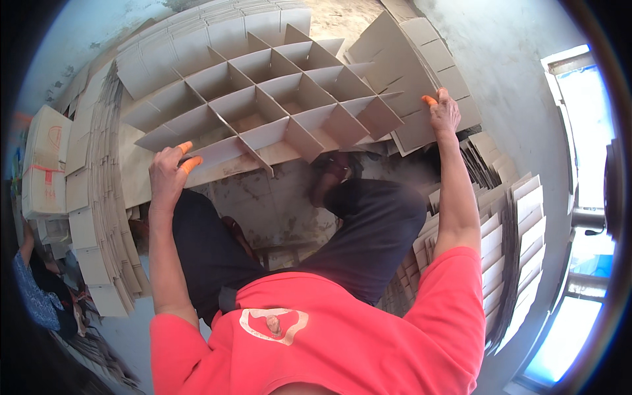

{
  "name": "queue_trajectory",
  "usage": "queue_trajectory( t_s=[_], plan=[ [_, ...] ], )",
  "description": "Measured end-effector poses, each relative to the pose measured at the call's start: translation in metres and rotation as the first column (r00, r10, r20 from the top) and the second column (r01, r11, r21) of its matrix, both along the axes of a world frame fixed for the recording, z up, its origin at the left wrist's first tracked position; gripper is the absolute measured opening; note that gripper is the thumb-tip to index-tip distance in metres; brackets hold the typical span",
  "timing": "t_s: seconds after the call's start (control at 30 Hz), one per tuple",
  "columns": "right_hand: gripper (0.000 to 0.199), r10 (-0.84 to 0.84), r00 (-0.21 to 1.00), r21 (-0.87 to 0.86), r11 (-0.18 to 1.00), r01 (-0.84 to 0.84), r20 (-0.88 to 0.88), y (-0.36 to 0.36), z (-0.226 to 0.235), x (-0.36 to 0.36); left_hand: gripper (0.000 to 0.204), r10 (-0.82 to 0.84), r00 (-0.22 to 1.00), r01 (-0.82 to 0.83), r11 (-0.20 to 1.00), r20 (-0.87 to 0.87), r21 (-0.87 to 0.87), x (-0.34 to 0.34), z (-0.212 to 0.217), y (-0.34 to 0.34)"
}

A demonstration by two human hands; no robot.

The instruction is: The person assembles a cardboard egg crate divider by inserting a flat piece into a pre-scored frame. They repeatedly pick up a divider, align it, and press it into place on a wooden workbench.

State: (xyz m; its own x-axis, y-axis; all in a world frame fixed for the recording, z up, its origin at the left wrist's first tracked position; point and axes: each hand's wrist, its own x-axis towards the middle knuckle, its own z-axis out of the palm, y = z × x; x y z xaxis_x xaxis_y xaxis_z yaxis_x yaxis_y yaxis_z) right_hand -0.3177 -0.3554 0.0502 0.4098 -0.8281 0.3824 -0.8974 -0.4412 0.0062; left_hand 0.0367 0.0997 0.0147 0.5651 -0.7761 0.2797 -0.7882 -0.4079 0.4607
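Note:
A cardboard divider grid (263, 99) of interlocked slotted strips stands in front of me, with open square cells. My left hand (170, 174) is at its near left corner, with orange covers on two fingertips. Those fingertips are spread apart, and nothing shows between them. At the right, my right hand (444, 115) is closed at the edge of a flat cardboard strip (401, 62) leaning beside the grid. One of its fingertips is orange too. Its other fingers are partly hidden.
Slotted strips (217, 33) lie stacked behind the grid. More cardboard stacks stand at the left (99, 191) and right (520, 243). A carton (47, 161) sits far left, above another person (39, 289). My knees are under the work surface's near edge; windows (586, 131) are at right.

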Motion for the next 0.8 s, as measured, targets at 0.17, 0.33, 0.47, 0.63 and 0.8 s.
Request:
queue_trajectory(
  t_s=[0.17,0.33,0.47,0.63,0.8],
  plan=[
    [0.021,0.21,0.918,-0.32,0.942,-0.099,0.337,0.051,0.049,0.052,0.037,-0.034,0.997,0.04,0.995,0.064,-0.089,0.005,0.002,0.012],
    [0.042,0.446,0.566,-0.052,0.815,-0.578,0.694,0.157,0.11,0.141,0.038,0.097,0.993,-0.091,0.992,0.072,-0.082,0.012,0.003,0.041],
    [0.055,0.597,0.51,0.159,0.54,-0.826,0.62,0.224,0.101,0.193,0.032,0.076,0.995,-0.069,0.992,0.062,-0.108,0.018,0.002,0.049],
    [0.055,0.675,0.455,0.291,0.35,-0.891,0.581,0.28,0.089,0.24,0.019,0.096,0.995,-0.094,0.988,0.007,-0.119,0.023,-0.011,0.051],
    [0.053,0.718,0.462,0.349,0.315,-0.883,0.521,0.299,0.077,0.263,0.016,0.057,0.997,-0.067,0.977,-0.052,-0.2,0.026,-0.016,0.051]
  ],
)
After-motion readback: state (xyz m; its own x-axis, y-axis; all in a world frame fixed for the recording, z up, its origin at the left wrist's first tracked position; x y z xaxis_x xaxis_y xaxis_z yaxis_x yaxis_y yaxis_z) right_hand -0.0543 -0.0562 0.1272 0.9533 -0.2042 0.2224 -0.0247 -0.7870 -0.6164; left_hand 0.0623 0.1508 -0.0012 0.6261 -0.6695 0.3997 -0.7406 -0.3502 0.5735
